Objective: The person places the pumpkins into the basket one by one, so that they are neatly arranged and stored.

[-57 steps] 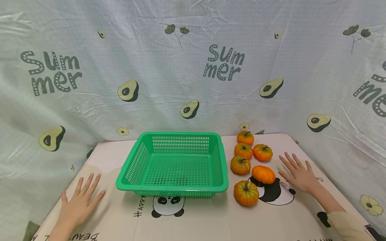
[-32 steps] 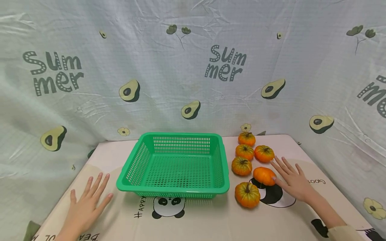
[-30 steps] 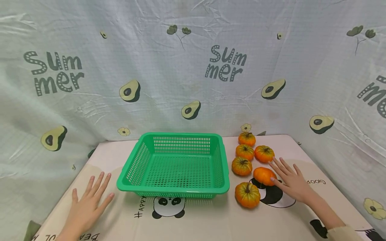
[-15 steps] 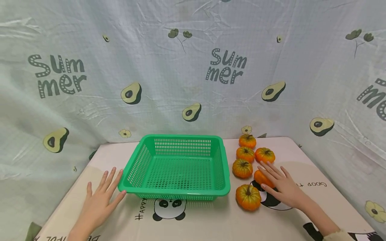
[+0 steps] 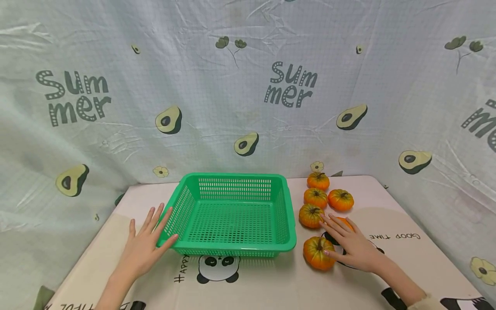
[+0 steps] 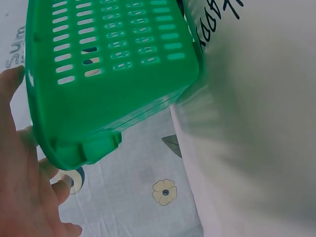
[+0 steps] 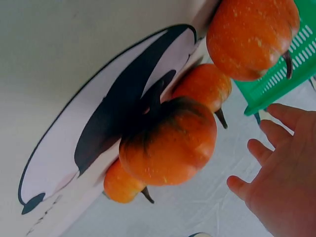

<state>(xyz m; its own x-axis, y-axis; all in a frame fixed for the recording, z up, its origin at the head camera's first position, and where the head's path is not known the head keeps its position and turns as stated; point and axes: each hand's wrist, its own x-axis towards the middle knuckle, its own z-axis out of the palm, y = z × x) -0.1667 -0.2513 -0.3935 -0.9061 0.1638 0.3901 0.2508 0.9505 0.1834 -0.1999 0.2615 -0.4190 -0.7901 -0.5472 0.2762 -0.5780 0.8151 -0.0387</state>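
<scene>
In the head view, a green plastic basket [image 5: 232,248] with slotted walls stands on the table. My left hand [image 5: 145,252], fingers spread, overlaps its left rim; the left wrist view has the fingers [image 6: 12,81] right at the basket's edge [image 6: 37,113]. My right hand [image 5: 356,249] hovers low over the small orange pumpkins, fingers extended and holding nothing. Its thumb overlaps the nearest pumpkin [image 5: 315,256]. A pumpkin tipped on its side [image 5: 344,221] is partly hidden beneath the hand; the right wrist view shows this tipped pumpkin [image 7: 173,143] apart from the palm [image 7: 289,173].
Several more pumpkins stand right of the basket: one by my fingertips [image 5: 310,215], others behind, including a far pumpkin [image 5: 317,181] near the curtain. The pale tablecloth [image 5: 240,295] bears panda prints. A printed curtain [image 5: 209,107] hangs behind and along both sides.
My left hand has moved right and forward to the basket's left rim. My right hand has moved left from beside the pumpkins to over them. Basket and pumpkins keep their places.
</scene>
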